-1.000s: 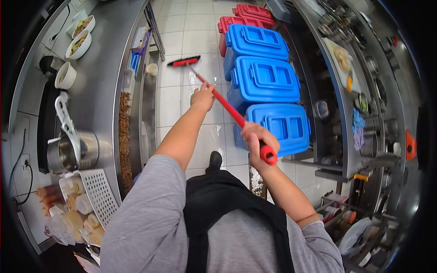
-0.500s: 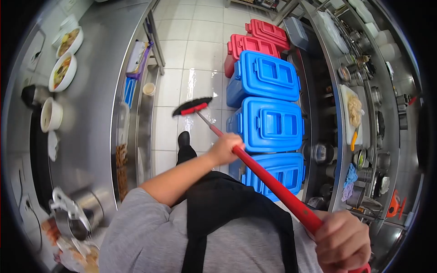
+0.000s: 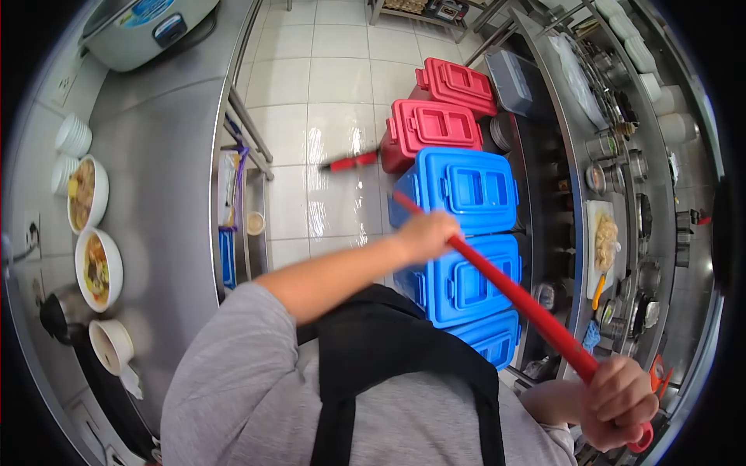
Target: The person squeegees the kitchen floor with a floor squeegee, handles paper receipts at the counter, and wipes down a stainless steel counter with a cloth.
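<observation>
A broom with a long red handle [image 3: 528, 307] slants across my body. My left hand [image 3: 427, 236] is closed around the handle partway down, slightly blurred. Near its top end, at lower right, my right hand [image 3: 620, 400] is wrapped around it too. The broom's dark head with a red clamp [image 3: 353, 161] is smeared by motion and lies low over the white tiled floor [image 3: 284, 124], close to the front red bin [image 3: 396, 151]. Part of the lower handle is hard to make out against the bins.
Blue lidded bins [image 3: 466, 190] and a second red bin [image 3: 458, 81] line the right side. Left is a steel counter [image 3: 167, 179] with bowls of food [image 3: 99, 268] and a large pot-like appliance [image 3: 148, 31]. Shelves at right hold a cutting board [image 3: 598, 264] and cookware.
I have moved forward along the aisle. The broom head has swung right, toward the red bin. Both hands keep their grip, and my right hand has shifted right and slightly down.
</observation>
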The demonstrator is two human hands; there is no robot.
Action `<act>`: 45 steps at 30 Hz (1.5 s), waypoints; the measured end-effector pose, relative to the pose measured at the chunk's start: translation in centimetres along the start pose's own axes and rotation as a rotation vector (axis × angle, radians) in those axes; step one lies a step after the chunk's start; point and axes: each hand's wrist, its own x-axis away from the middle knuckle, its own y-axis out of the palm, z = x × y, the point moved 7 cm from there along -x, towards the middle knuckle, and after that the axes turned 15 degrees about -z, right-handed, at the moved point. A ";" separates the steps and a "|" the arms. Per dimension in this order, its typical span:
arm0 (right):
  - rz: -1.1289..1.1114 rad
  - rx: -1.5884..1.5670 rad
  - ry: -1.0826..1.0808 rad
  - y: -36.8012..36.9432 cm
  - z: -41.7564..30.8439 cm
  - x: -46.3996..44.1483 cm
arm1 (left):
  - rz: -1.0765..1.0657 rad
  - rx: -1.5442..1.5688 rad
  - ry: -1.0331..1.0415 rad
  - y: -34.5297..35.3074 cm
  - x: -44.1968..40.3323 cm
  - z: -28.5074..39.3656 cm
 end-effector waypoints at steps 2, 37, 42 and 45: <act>0.120 0.035 0.008 -0.6 2.6 -1.2 | -0.163 0.151 -0.125 2.9 0.5 -1.6; 0.560 -0.813 0.601 -17.2 77.3 -32.1 | 0.254 -0.306 -0.968 -46.0 2.3 -58.9; 0.240 -0.096 0.363 -31.7 63.4 -45.1 | 0.583 -0.041 -0.504 -48.1 -18.0 -51.4; 0.205 0.728 0.663 -32.1 57.1 -51.9 | 0.651 0.119 -0.268 -48.2 -27.6 -49.7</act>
